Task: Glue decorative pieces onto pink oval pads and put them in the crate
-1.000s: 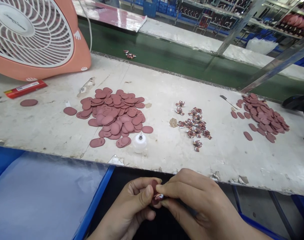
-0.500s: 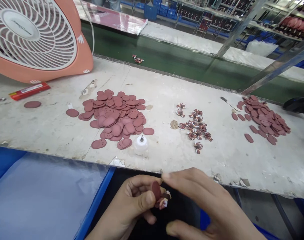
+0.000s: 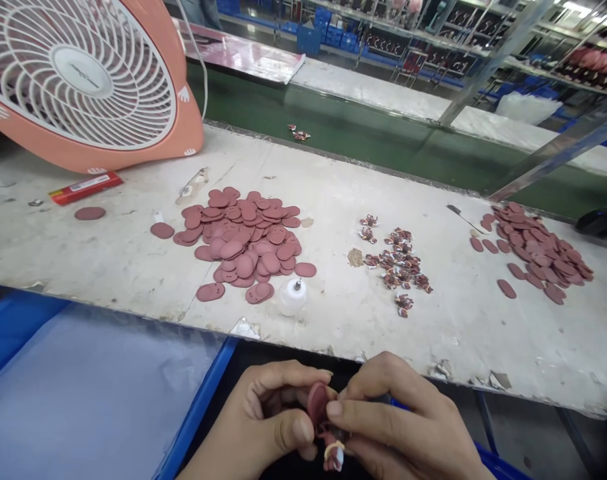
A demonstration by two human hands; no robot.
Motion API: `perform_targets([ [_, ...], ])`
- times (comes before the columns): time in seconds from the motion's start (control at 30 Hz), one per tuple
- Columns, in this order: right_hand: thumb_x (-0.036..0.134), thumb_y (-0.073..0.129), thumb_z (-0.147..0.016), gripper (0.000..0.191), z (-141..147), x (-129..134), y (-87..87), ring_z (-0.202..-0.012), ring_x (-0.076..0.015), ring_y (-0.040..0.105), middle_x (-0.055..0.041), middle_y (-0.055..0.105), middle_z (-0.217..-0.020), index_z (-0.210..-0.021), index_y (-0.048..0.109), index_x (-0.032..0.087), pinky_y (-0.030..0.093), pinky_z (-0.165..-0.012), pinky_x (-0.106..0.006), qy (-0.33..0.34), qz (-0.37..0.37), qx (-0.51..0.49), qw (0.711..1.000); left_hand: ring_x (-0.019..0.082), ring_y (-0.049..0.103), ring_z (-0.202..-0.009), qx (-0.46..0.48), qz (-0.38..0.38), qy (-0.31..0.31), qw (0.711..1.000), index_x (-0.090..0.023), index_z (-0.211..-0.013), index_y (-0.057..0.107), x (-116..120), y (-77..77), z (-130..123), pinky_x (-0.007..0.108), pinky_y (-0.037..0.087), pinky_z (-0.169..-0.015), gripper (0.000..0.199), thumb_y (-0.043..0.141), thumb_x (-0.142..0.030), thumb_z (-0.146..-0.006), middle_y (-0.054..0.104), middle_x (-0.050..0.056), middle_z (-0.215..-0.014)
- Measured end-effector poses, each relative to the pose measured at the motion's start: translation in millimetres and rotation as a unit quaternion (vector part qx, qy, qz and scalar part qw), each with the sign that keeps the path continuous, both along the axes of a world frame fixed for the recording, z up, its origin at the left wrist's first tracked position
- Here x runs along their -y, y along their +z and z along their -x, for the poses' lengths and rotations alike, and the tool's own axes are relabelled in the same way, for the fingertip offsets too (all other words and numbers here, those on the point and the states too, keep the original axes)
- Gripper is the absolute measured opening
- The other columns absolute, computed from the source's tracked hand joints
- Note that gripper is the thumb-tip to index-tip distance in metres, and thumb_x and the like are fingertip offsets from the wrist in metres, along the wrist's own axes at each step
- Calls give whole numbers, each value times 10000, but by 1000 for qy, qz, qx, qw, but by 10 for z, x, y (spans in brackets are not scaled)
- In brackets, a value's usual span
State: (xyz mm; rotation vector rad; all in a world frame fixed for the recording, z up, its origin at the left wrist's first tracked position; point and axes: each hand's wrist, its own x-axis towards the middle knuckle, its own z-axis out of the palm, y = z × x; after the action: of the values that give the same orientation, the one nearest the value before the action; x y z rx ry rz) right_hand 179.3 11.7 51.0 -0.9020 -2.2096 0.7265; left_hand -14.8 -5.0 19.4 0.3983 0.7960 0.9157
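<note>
My left hand point(image 3: 270, 420) is closed, with thumb and fingers around a reddish-brown oval disc point(image 3: 316, 402) held on edge. Just below the disc hangs a small brown, white and yellow figurine point(image 3: 334, 452). My right hand point(image 3: 400, 417) pinches at the figurine, its fingertips beside the disc's edge. The fingers partly hide where the two pieces meet. On the table in front are a large pile of similar oval discs point(image 3: 243, 233), a cluster of small figurines point(image 3: 398, 260) and a round white bottle with a metal tip point(image 3: 294, 297).
An orange fan point(image 3: 188, 127) stands at the back left, near a red box point(image 3: 86, 188). Another disc pile point(image 3: 543, 247) lies to the right beside a thin dark tool point(image 3: 466, 218). Behind the table point(image 3: 463, 333) runs a green belt point(image 3: 353, 133). A blue-edged bin point(image 3: 108, 393) is at lower left.
My right hand, apart with fingers spread before, has come in and closed on the figurine. The left hand still grips the disc. The whole view has shifted slightly.
</note>
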Motion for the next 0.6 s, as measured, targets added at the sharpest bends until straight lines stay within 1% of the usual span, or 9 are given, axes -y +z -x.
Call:
perform_targets([
  [0.03,111,662,-872,215,28,10,-29,-726,-125,644,-46,660,-831,-1077,674,171,555,-628,-207,-14,-19,-4,1000,130,633,-574,-13,0,14,1000,-285,-926,790,21,-12,10,210,491,-511,375,860,-463,-603,735,27,-738],
  [0.1,97,646,-867,181,114,33,-109,-659,-128,632,-43,661,-770,-1040,674,144,551,-572,-213,-64,-86,-16,994,138,624,-597,-70,-8,71,995,-276,-950,774,75,-40,32,212,490,-509,440,856,-506,-584,736,38,-786],
  [0.17,103,647,-858,146,236,53,-200,-603,-136,623,-40,675,-719,-998,680,131,544,-534,-232,-107,-175,-11,979,121,585,-566,-141,-23,137,980,-260,-852,761,134,-61,53,199,462,-498,419,892,-486,-524,696,9,-713],
  [0.23,120,642,-867,110,379,59,-274,-574,-139,627,-37,700,-696,-964,694,125,542,-522,-244,-119,-250,7,961,109,552,-532,-196,-41,181,963,-241,-725,732,183,-65,69,191,423,-482,356,916,-441,-494,630,-17,-604],
  [0.27,123,637,-873,104,454,54,-299,-575,-139,636,-37,714,-701,-955,701,123,545,-525,-244,-114,-269,16,956,106,536,-520,-220,-46,196,954,-235,-681,720,201,-60,75,194,412,-477,331,914,-431,-500,609,-19,-577],
  [0.4,77,625,-861,109,720,3,-331,-593,-141,658,-56,722,-715,-942,696,87,548,-513,-240,-76,-250,5,965,134,540,-567,-320,-42,244,914,-225,-662,728,257,-27,124,214,437,-491,255,879,-414,-579,663,20,-667],
  [0.47,63,650,-831,124,803,-5,-324,-578,-150,662,-71,724,-726,-946,694,66,537,-486,-250,-62,-242,3,968,131,538,-557,-340,-32,253,905,-226,-708,735,295,-33,195,216,448,-492,239,859,-408,-615,692,24,-719],
  [0.53,76,666,-817,107,826,20,-299,-510,-135,638,-50,721,-693,-919,699,79,499,-427,-250,-60,-256,0,965,120,524,-518,-352,-15,246,903,-228,-733,719,341,-84,327,213,457,-479,230,837,-407,-650,687,5,-706],
  [0.6,98,655,-829,71,784,73,-254,-440,-108,603,-5,714,-643,-880,699,119,469,-389,-242,-37,-264,14,964,138,560,-544,-398,1,248,883,-230,-757,690,375,-205,527,210,478,-482,233,811,-415,-682,683,-3,-714],
])
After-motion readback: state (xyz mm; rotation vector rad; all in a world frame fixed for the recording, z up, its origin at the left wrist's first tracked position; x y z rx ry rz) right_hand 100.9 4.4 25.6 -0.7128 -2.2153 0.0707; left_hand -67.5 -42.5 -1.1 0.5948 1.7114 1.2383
